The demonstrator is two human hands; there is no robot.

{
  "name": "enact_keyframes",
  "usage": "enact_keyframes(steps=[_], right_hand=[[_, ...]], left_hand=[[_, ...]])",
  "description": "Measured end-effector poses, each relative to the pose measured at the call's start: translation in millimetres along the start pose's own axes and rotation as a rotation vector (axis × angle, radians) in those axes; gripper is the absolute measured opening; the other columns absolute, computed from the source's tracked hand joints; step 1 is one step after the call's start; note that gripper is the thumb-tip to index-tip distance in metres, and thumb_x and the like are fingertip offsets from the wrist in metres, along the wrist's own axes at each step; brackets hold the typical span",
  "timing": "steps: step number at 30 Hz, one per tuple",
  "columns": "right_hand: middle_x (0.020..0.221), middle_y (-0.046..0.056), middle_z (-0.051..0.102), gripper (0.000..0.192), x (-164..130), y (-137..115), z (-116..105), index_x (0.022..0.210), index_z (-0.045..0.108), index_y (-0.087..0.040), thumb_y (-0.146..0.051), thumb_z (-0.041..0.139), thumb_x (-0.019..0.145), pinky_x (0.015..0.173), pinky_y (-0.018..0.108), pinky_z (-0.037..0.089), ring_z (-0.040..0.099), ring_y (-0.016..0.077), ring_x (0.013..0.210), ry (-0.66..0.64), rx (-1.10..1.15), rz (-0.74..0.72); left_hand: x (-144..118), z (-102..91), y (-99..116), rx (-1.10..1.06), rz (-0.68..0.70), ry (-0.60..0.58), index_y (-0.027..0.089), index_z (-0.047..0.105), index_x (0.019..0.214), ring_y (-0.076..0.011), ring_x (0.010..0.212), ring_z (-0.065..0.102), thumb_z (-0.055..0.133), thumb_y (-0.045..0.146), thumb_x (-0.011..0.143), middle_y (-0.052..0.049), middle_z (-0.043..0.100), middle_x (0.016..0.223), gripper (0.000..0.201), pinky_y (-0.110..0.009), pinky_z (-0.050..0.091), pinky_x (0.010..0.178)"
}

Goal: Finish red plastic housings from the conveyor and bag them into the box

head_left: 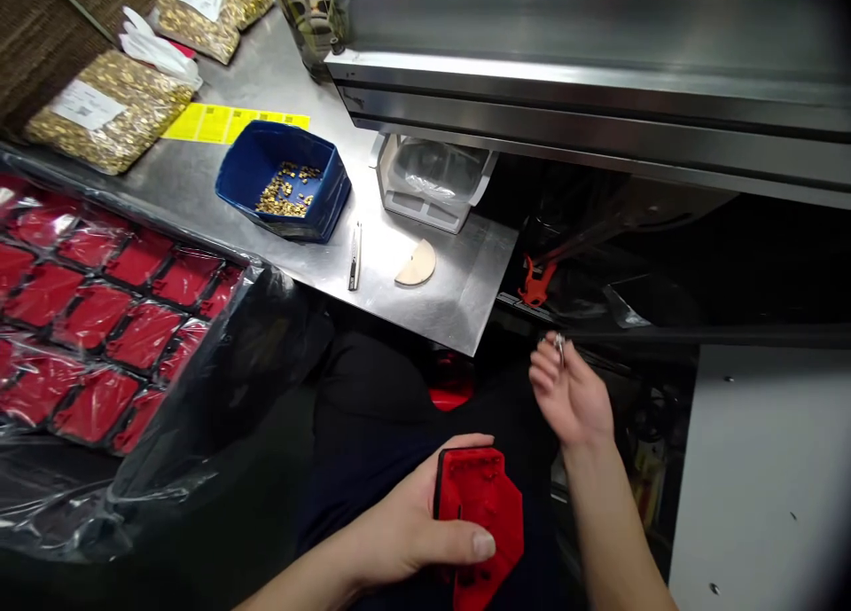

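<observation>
My left hand (425, 527) grips a red plastic housing (488, 496) with a black edge, its thumb lying across the hollow inner side. The housing is over my lap, at the bottom middle of the head view. To the right and a little farther off, my right hand (572, 394) is raised with the palm side showing. Between its thumb and forefinger is a small shiny metal piece (560, 349), too small to make out its kind. The two hands are apart.
On the metal table are a blue bin (283, 181) of small brass parts, a utility knife (355, 256), a half-round wooden piece (417, 263) and a grey bin (425, 205). Wrapped red housings (99, 318) fill the left. Bags of brass parts (113, 110) lie behind. A conveyor's metal rail (585, 88) crosses above.
</observation>
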State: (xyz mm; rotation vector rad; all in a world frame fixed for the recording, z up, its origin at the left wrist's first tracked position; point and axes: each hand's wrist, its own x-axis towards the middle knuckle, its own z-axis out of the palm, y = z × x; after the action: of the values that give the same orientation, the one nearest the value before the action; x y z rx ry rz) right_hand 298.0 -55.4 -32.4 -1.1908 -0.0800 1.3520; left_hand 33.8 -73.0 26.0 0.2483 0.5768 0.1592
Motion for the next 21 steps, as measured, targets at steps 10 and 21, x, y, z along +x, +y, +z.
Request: enact_keyframes(steps=[10, 21], right_hand=[[0.109, 0.007, 0.063, 0.029, -169, 6, -30, 0.123, 0.070, -0.028, -0.041, 0.064, 0.097, 0.087, 0.026, 0.056, 0.065, 0.0178, 0.096, 0.110, -0.846, -0.055], [0.096, 0.002, 0.070, 0.021, -162, 3, 17, 0.118, 0.064, -0.025, -0.021, 0.063, 0.098, 0.068, 0.024, 0.058, 0.067, 0.0133, 0.071, -0.173, -1.232, -0.484]], left_hand=[[23, 17.8, 4, 0.174, -0.145, 0.037, 0.024, 0.032, 0.152, -0.0207, 0.105, 0.065, 0.088, 0.032, 0.078, -0.009, 0.067, 0.120, 0.093, -0.042, 0.048, 0.099], [27, 29.6, -2, 0.200, -0.054, -0.048, 0.028, 0.029, 0.151, -0.0173, 0.105, 0.064, 0.081, 0.026, 0.086, -0.007, 0.064, 0.121, 0.083, -0.037, 0.047, 0.097]])
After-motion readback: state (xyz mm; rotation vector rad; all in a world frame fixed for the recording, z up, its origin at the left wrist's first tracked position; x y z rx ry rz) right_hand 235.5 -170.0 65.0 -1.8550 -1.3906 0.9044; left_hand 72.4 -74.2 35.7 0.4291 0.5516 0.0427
